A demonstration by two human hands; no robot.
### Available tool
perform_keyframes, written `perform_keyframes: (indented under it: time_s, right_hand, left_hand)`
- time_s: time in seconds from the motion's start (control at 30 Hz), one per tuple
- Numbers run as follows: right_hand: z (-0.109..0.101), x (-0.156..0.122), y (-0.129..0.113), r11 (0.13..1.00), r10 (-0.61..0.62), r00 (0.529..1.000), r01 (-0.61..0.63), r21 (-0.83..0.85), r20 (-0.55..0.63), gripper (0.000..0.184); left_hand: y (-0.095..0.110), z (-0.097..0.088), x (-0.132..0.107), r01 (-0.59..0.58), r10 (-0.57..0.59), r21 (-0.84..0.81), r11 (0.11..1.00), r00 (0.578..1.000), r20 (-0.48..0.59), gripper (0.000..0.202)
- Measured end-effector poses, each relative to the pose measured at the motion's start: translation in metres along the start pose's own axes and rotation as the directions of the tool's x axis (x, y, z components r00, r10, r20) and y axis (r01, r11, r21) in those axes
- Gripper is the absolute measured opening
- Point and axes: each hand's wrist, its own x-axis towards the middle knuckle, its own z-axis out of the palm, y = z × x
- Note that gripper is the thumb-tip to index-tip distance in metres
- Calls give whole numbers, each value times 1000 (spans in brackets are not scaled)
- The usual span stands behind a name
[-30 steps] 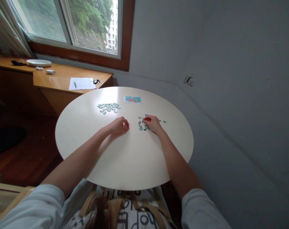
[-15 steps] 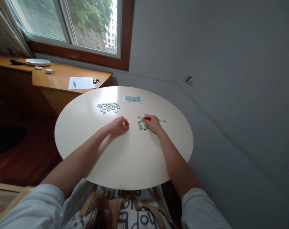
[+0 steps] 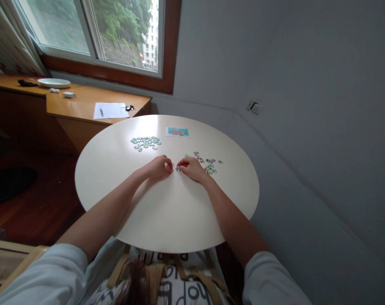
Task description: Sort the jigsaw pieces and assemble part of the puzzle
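Note:
My left hand (image 3: 160,166) rests low over the white table, its fingers pinched on a small pink puzzle piece (image 3: 171,169). Just to the right, my right hand (image 3: 191,168) is closed on a teal puzzle piece (image 3: 178,168). The two pieces are close together, with a narrow gap between them. Behind and right of my right hand lies a loose scatter of colourful puzzle pieces (image 3: 210,166), partly covered by that hand. A flat cluster of pale teal puzzle pieces (image 3: 146,142) lies farther back on the left.
A small picture card (image 3: 177,132) lies at the back of the round white table (image 3: 167,212). Beyond it, a wooden desk (image 3: 81,95) holds a paper sheet (image 3: 110,110), keys (image 3: 129,108) and a white plate (image 3: 54,83). The wall (image 3: 211,76) stands close on the right.
My right hand has moved left from the colourful pile, bringing a teal puzzle piece beside the pink one. More of the pile is uncovered. My left hand has stayed nearly still.

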Motion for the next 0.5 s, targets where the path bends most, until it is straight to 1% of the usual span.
perform_keyframes:
  time_s: [0.13,0.33,0.5]
  right_hand:
    - [-2,2,5,999,38,999,-39,-30,-33,18]
    - [0,0,2,1000,11,1000,-11,-25,-9,16]
    - [-1,-1,0,1000,11,1000,-11,-25,0,16]
  left_hand:
    - [1,0,0,8,-8,-10,1000,1000,-4,18]
    - [-2,2,2,51,-51,13,999,998,-46,19]
    - [-5,4,3,45,-44,21,999,998,-48,18]
